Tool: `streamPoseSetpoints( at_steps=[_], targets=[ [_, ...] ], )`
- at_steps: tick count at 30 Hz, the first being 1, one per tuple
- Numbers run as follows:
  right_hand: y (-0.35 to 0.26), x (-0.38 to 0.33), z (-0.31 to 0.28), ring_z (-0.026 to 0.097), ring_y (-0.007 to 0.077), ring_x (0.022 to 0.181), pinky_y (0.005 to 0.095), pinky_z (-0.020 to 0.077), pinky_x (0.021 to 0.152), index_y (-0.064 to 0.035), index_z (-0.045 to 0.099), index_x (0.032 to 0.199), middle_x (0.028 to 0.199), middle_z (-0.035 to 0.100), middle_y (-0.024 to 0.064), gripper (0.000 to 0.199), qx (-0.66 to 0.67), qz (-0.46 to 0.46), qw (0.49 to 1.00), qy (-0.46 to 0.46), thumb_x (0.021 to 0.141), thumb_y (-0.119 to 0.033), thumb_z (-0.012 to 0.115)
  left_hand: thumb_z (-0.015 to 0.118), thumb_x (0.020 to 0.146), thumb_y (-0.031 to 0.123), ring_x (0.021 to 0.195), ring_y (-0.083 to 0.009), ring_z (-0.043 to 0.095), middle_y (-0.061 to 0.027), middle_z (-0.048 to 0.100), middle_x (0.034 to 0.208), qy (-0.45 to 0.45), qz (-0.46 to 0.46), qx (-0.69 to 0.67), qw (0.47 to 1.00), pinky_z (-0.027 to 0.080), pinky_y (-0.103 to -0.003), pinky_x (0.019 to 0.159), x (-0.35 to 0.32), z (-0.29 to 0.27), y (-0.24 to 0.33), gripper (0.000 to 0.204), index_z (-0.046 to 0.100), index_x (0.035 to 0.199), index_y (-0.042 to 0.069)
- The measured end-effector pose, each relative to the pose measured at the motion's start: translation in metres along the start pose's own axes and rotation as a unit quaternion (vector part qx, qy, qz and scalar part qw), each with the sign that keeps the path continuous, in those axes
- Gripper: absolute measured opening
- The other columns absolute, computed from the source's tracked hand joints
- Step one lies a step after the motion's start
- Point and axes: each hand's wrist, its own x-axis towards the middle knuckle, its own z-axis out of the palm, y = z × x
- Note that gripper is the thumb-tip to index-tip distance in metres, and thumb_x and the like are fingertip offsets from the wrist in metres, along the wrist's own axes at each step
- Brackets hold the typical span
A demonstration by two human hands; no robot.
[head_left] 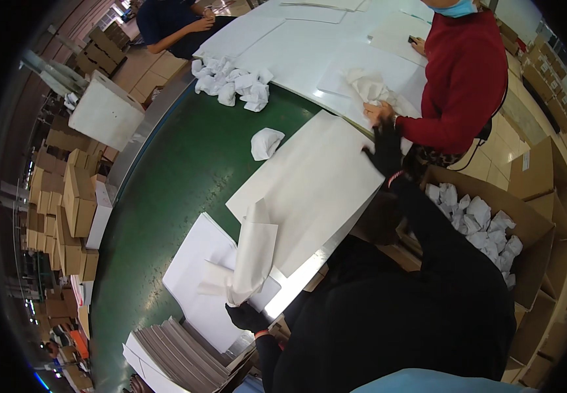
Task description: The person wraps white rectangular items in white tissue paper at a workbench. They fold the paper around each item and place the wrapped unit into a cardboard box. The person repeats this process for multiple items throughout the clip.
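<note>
My left hand [247, 318], in a black glove, is closed on the lower end of a white paper bundle [253, 255], rolled into a long shape with a loose flap. The bundle lies across large white paper sheets [316, 177] and a second stack of white paper [198, 262]. Whether anything is wrapped inside is hidden. My right hand [386, 152], also black-gloved, reaches out over the sheets' far right corner, its thumb apart from its slightly blurred fingers. Nothing shows in it. Just beyond is the hand of a co-worker in red, touching crumpled paper [367, 85].
Several crumpled white paper bundles [231, 82] lie on the green table [159, 177], with one lone bundle [266, 144] nearer. At my right stands a cardboard box [532, 242] of similar bundles. Grey cardboard pieces [178, 354] stand near left. Another person sits at the far left.
</note>
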Motion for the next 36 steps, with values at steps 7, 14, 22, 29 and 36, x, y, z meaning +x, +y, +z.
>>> streamPoseSetpoints(
  at_steps=[7, 14, 22, 29, 36],
  targets=[
    [0.058, 0.061, -0.016, 0.058, 0.0259, 0.086, 0.0433, 0.0432, 0.076, -0.009, 0.053, 0.105, 0.089, 0.056, 0.0083, 0.052, -0.086, 0.055, 0.986, -0.13, 0.066, -0.034, 0.077, 0.052, 0.092, 0.0, 0.094, -0.0143, 0.061, -0.0037, 0.065, 0.106, -0.005, -0.032, -0.076, 0.997, 0.05, -0.029, 0.081, 0.004, 0.016, -0.016, 0.028, 0.062, 0.118, 0.003],
    [0.051, 0.058, -0.012, 0.057, 0.0262, 0.087, 0.0435, 0.0422, 0.074, -0.0091, 0.05, 0.108, 0.093, 0.055, 0.009, 0.057, -0.091, 0.05, 0.993, -0.059, 0.067, -0.039, 0.077, 0.058, 0.089, 0.0, 0.092, -0.0199, 0.064, -0.009, 0.068, 0.102, 0.031, -0.022, -0.071, 0.997, 0.051, -0.032, 0.083, 0.003, 0.017, -0.005, 0.02, 0.065, 0.108, -0.001],
    [0.051, 0.064, -0.013, 0.056, 0.0265, 0.088, 0.0451, 0.0427, 0.074, -0.0091, 0.05, 0.108, 0.094, 0.055, 0.009, 0.06, -0.068, 0.07, 0.994, -0.059, 0.065, -0.041, 0.077, 0.057, 0.091, 0.006, 0.095, -0.0186, 0.064, -0.0084, 0.068, 0.104, 0.011, 0.003, -0.035, 0.999, 0.05, -0.031, 0.083, 0.003, 0.011, 0.003, 0.026, 0.063, 0.116, 0.002],
    [0.052, 0.06, -0.008, 0.056, 0.0264, 0.086, 0.0436, 0.0431, 0.071, -0.0088, 0.051, 0.111, 0.092, 0.054, 0.0088, 0.062, -0.089, 0.078, 0.991, -0.068, 0.067, -0.045, 0.075, 0.056, 0.091, 0.006, 0.098, -0.0224, 0.065, -0.0108, 0.068, 0.107, 0.016, 0.018, -0.006, 1.0, 0.05, -0.034, 0.085, 0.003, 0.009, 0.009, 0.025, 0.063, 0.115, 0.002],
    [0.045, 0.062, -0.013, 0.057, 0.0264, 0.086, 0.044, 0.045, 0.07, -0.0089, 0.052, 0.111, 0.092, 0.055, 0.0087, 0.062, -0.113, 0.089, 0.987, -0.072, 0.065, -0.044, 0.076, 0.056, 0.09, 0.007, 0.094, -0.0257, 0.067, -0.011, 0.07, 0.102, 0.031, 0.001, 0.048, 0.998, 0.051, -0.036, 0.081, 0.002, 0.007, -0.003, 0.026, 0.063, 0.114, 0.002]
  ],
)
